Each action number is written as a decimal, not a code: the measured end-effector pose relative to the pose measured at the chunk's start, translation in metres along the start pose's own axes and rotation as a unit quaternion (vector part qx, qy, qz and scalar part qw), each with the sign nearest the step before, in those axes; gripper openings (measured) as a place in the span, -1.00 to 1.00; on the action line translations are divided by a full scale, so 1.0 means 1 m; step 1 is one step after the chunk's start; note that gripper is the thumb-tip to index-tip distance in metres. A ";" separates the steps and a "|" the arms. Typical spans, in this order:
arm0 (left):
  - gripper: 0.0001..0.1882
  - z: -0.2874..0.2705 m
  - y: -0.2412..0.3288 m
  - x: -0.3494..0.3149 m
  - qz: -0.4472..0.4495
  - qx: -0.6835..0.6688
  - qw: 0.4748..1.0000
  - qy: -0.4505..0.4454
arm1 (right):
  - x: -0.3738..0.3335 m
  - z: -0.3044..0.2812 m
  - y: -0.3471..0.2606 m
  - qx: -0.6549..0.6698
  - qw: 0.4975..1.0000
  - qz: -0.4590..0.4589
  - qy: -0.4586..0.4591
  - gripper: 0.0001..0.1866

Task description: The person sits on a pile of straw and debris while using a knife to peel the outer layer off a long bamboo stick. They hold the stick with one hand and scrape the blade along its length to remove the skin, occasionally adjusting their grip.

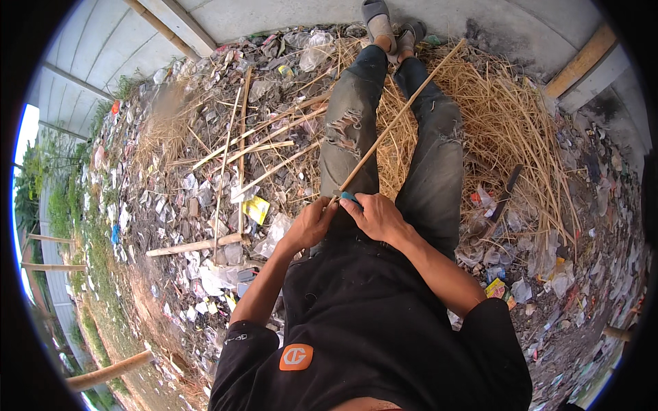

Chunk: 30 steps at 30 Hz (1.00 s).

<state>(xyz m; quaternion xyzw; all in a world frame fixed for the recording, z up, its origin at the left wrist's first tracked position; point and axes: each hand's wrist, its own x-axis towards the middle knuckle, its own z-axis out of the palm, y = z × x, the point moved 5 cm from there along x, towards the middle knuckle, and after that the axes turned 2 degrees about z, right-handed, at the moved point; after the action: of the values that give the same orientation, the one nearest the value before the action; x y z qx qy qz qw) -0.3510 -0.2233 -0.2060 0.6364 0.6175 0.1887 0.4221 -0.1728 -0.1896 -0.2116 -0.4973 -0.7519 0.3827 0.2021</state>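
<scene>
A long, thin bamboo strip [403, 118] slants from between my legs up to the far right, its near end at my hands. My left hand [314, 220] is closed around that near end, above my lap. Close beside it, my right hand [379, 215] is closed on a small teal-blue thing [351, 199]. Only a bit of it shows by the thumb, and its kind I cannot make out. My fingertips nearly meet. Both legs stretch out ahead in worn, torn dark trousers [428, 171].
Pale bamboo strips [264, 137] lie to the left, with a thicker bamboo piece [195, 246] nearer. Thin straw-coloured shavings [507, 123] pile up around my legs. A dark flat blade-like piece [507, 192] lies at the right. Plastic litter covers the ground; a grey wall [274, 15] runs behind my feet.
</scene>
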 end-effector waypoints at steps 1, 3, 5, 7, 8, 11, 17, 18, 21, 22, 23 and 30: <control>-0.60 -0.001 0.002 0.000 0.012 0.016 1.000 0.015 | 0.000 0.001 -0.002 0.004 1.000 0.002 0.000 -0.29; -0.63 0.000 0.003 -0.004 0.031 0.048 0.997 0.043 | -0.002 0.003 -0.004 0.005 1.000 0.008 -0.010 -0.28; -0.67 0.003 0.010 -0.008 0.058 0.095 0.990 0.082 | -0.005 0.006 -0.005 -0.016 1.000 0.008 -0.013 -0.30; -0.72 0.004 0.013 -0.012 0.053 0.139 0.984 0.101 | -0.007 0.010 -0.006 -0.028 0.999 0.012 -0.016 -0.31; -0.74 0.007 0.013 -0.012 0.037 0.156 0.982 0.100 | -0.008 0.011 -0.005 -0.033 0.999 0.019 -0.016 -0.32; -0.74 0.011 0.012 -0.017 -0.010 0.198 0.977 0.079 | -0.012 0.017 -0.005 -0.059 0.998 0.028 -0.009 -0.33; -0.81 0.004 -0.002 -0.046 -0.001 0.282 0.959 0.039 | -0.013 0.031 -0.009 -0.079 0.997 0.001 -0.001 -0.35; -0.82 0.003 -0.008 -0.053 0.029 0.305 0.951 0.036 | -0.012 0.032 -0.009 -0.080 0.997 -0.004 0.009 -0.36; -0.81 0.005 -0.043 -0.081 -0.005 0.348 0.937 0.034 | -0.015 0.032 -0.013 -0.082 0.996 -0.011 -0.015 -0.37; -0.81 0.003 -0.045 -0.090 -0.008 0.359 0.933 0.030 | -0.017 0.033 -0.015 -0.081 0.996 -0.013 -0.024 -0.37; -0.82 -0.004 -0.042 -0.104 0.016 0.327 0.944 0.042 | -0.019 0.034 -0.012 -0.075 0.997 -0.006 -0.012 -0.38; -0.85 -0.062 -0.069 -0.239 -0.106 0.285 0.948 0.096 | -0.012 0.029 -0.001 -0.082 0.996 0.009 0.041 -0.38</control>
<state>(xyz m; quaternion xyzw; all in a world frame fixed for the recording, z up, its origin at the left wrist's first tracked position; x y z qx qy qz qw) -0.4814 -0.4389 -0.1565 0.6403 0.7467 0.0190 0.1791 -0.1879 -0.2118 -0.2276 -0.5342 -0.7672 0.3013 0.1877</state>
